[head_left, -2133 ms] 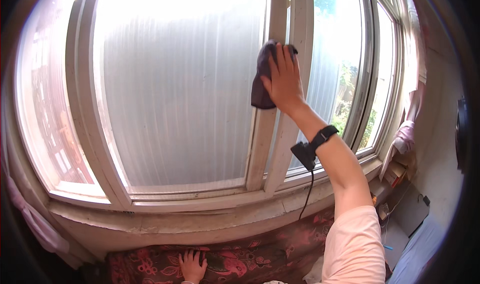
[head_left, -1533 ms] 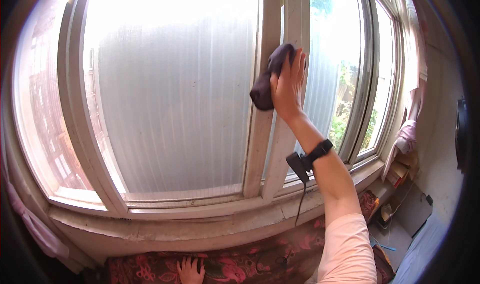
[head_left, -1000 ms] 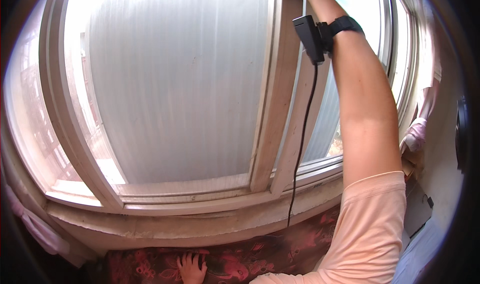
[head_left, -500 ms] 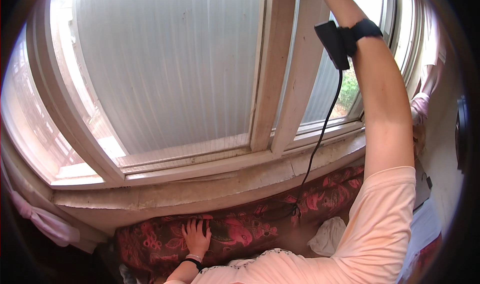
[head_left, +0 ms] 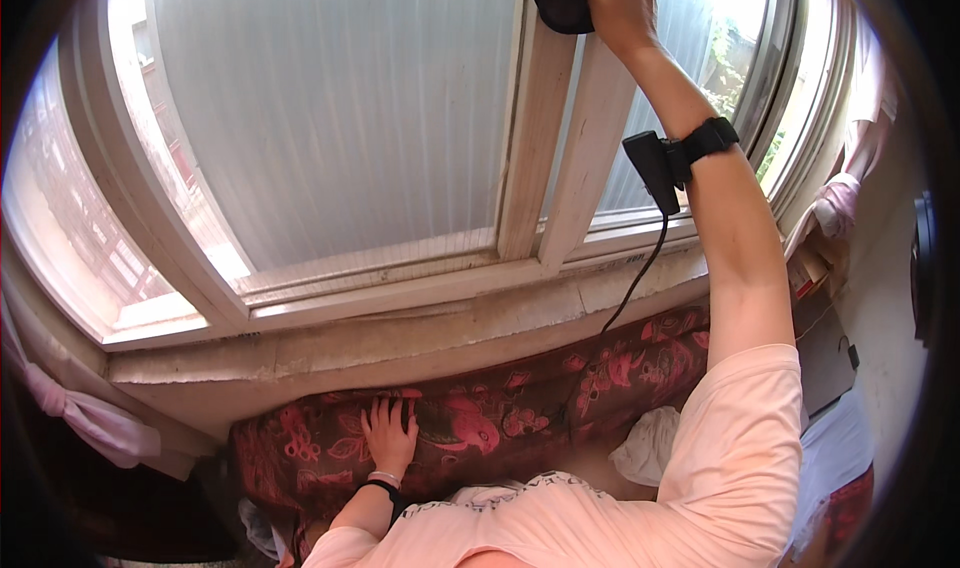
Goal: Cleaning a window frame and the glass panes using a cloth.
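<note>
High on the window, my right hand [head_left: 622, 6] is closed on a dark, bunched cloth [head_left: 563, 4]. The cloth lies against the upright wooden window frame [head_left: 540, 118], and the upper edge of the picture cuts off part of it and of the fingers. Around that wrist is a black strap with a small black box [head_left: 652, 171] and a cable. Lower down, my left hand [head_left: 391, 444] lies flat, fingers a little spread, on the red and dark flower-patterned cover [head_left: 520, 413] below the sill. It holds nothing.
A wide window with a frosted, ribbed pane [head_left: 340, 138] fills the far side. Its worn sill [head_left: 400, 343] runs above the cover. Tied pink curtains hang at the left [head_left: 90, 418] and right [head_left: 838, 203]. A crumpled whitish cloth [head_left: 648, 446] lies beside me.
My right hand has come down into view from beyond the upper edge, and the dark cloth now shows in it. My left hand stays on the cover.
</note>
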